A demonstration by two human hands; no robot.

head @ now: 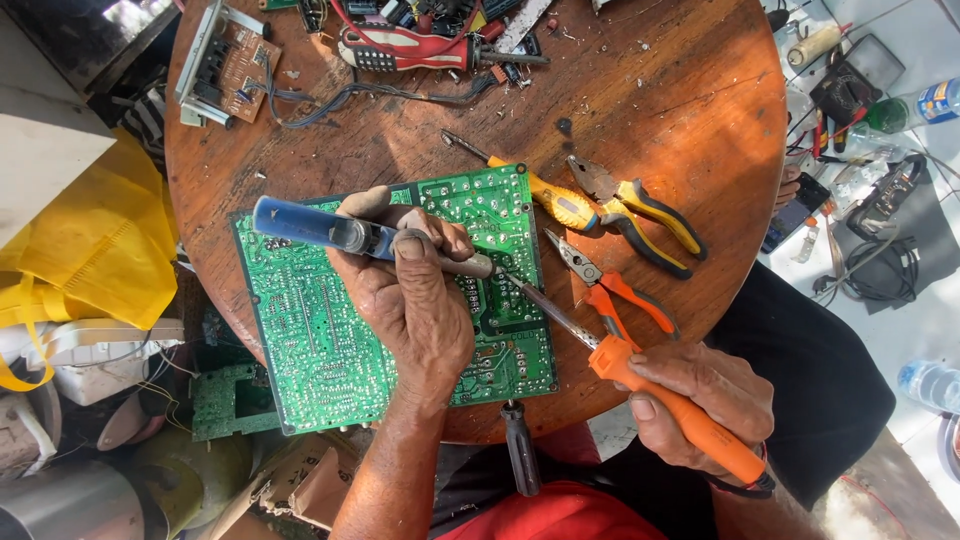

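Gripping an orange-handled soldering iron (690, 420), the right hand (700, 405) closes its fingers around it, tip on a green circuit board (330, 340). The left hand (415, 290) clamps a blue desoldering pump (320, 230) over the board. Pliers (640, 215) lie beyond on the round wooden table (680, 110).

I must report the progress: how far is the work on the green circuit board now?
Done: the green circuit board lies solder side up on the round wooden table, pliers beside it. In hand: the left hand holds a blue desoldering pump and the right hand an orange soldering iron, both tips meeting at one spot. Which joints remain cannot be told.
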